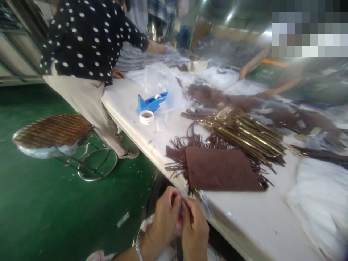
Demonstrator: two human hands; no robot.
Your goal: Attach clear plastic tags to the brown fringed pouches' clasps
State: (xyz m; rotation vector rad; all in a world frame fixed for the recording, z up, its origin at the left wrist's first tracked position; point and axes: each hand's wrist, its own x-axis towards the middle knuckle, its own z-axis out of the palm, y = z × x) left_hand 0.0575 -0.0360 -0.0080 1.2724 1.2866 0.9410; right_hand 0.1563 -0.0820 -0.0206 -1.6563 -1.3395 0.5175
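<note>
My left hand [166, 214] and my right hand [195, 230] are close together just off the table's near edge. Both are closed in a pinch, fingertips almost meeting; what they hold is too small and hidden to name. Right beyond them lies a flat brown suede-like bag [220, 168] with fringe along its sides and a gold-coloured clasp at its near left corner. A strip of clear plastic [206, 204] hangs over the edge beside my right hand. Behind the bag is a pile of brown fringed pieces with gold zips [244, 132].
A blue tape dispenser [152, 103] and a tape roll [146, 117] sit on the white table [163, 145]. A person in a dotted shirt [84, 40] stands at the left, near a round stool [54, 130]. Another person's arms [282, 87] reach over brown pieces at the right.
</note>
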